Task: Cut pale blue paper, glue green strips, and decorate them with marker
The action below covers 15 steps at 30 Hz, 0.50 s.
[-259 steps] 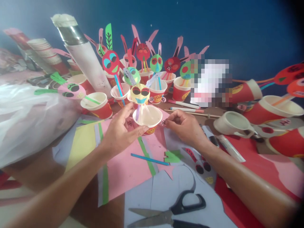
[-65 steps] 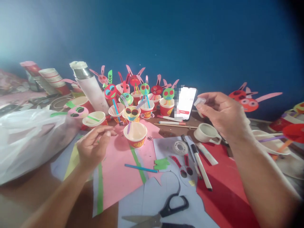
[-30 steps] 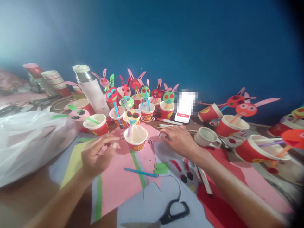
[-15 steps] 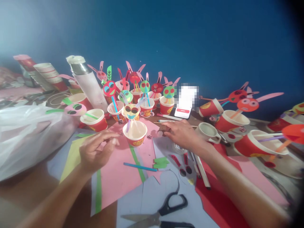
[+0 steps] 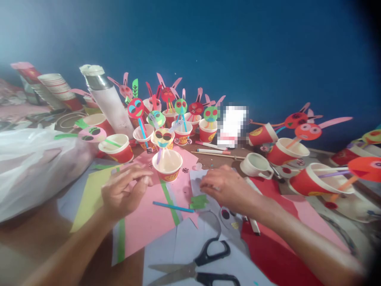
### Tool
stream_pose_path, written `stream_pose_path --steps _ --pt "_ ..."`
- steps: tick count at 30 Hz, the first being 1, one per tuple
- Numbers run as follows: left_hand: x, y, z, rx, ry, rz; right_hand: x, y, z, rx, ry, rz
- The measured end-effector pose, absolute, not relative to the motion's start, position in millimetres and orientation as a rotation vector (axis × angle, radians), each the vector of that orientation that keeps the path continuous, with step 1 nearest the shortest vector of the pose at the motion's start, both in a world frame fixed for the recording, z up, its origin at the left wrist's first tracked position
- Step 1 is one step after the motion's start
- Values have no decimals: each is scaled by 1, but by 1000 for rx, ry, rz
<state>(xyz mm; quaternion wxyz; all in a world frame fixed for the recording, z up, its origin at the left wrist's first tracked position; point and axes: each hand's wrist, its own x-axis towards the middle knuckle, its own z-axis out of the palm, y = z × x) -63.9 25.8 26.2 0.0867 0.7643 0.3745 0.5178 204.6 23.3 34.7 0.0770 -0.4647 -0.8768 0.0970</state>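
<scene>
My left hand [image 5: 126, 192] hovers over pink paper [image 5: 149, 226], fingers loosely stretched and nothing held. In front of its fingertips stands a red and white paper cup [image 5: 167, 167] with a yellow paper face [image 5: 164, 138] on a straw in it. My right hand [image 5: 228, 188] is palm down with slightly bent fingers apart, near green paper pieces [image 5: 199, 201]; its underside is hidden. It partly covers a pale cut-out face [image 5: 230, 218] with dark eyes. A blue straw [image 5: 172, 207] lies between my hands on the pink sheet.
Black-handled scissors [image 5: 196, 266] lie at the front. Several cups with paper faces stand along the blue wall, beside a tilted white flask [image 5: 111, 105]. A mug [image 5: 256, 165], pens [image 5: 212, 151] and a phone [image 5: 232, 127] are right of centre. A plastic bag [image 5: 38, 171] fills the left.
My right hand has come down and toward me, from beside the pens to near the green pieces, covering more of the cut-out face. My left hand has barely moved.
</scene>
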Motion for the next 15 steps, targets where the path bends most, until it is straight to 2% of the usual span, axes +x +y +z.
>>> stream_pose_path --steps 5,15 --pt "-59 16 34 2396 875 1385 196 4 18 -1408 -2660 325" --pt "-23 -10 36 2315 816 1109 191 -6 8 -1474 -2640 303"
